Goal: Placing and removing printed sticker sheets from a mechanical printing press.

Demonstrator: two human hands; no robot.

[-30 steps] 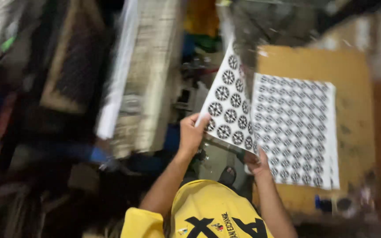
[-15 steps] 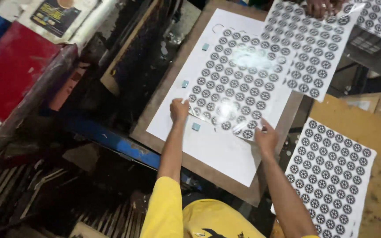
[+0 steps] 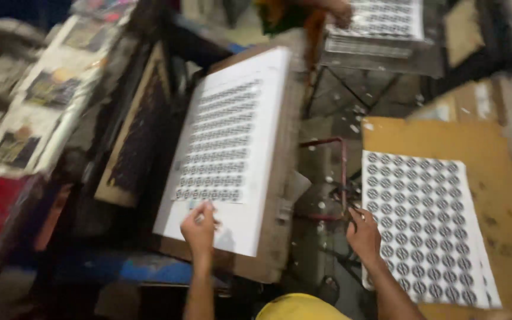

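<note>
A sheet printed with rows of small round black patterns (image 3: 220,142) lies on a white board (image 3: 268,118) set in a wooden frame. My left hand (image 3: 200,228) is at the sheet's near edge, its fingers pinched on the lower corner. My right hand (image 3: 362,234) rests with fingers apart on the left edge of a stack of printed sheets (image 3: 431,228). That stack lies on a brown board (image 3: 493,154) to my right.
A dark screen frame (image 3: 134,136) leans left of the white board. A red metal bracket (image 3: 333,178) sits between board and stack. Another person's hand (image 3: 339,9) touches a further pile of printed sheets (image 3: 386,21) at the top. Printed cards (image 3: 31,112) lie at left.
My right hand has left the sheet on the white board and moved right onto the stack. My left hand stays at the sheet's near edge. The view has swung right.
</note>
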